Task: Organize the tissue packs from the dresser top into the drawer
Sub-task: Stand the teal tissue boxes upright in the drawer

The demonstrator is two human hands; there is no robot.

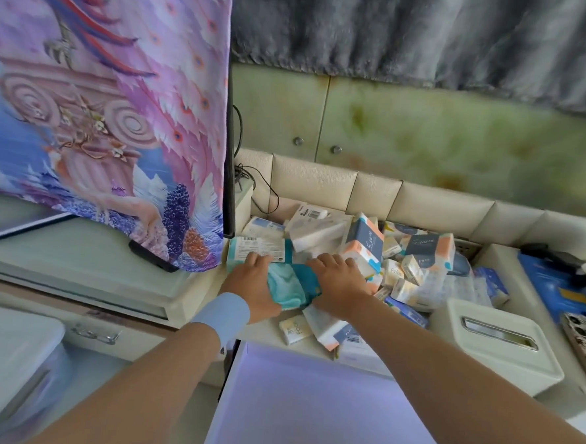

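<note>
Several tissue packs [365,247] lie in a loose heap on the cream dresser top [268,330]. At the heap's left edge sits a teal tissue pack [289,283] with a white barcode label. My left hand [251,284] grips its left end and my right hand [337,283] presses on its right end. A small pale pack [295,329] and a white-and-orange pack [323,328] lie just in front of my hands. Below them the open drawer [307,411] shows a bare pale lilac bottom.
A white tissue box with a chrome slot [497,340] stands at the right front of the dresser. Blue packets and a dark object [563,272] lie far right. A feather-patterned cloth [120,108] covers a screen at left, with a black phone [152,257] under its hem.
</note>
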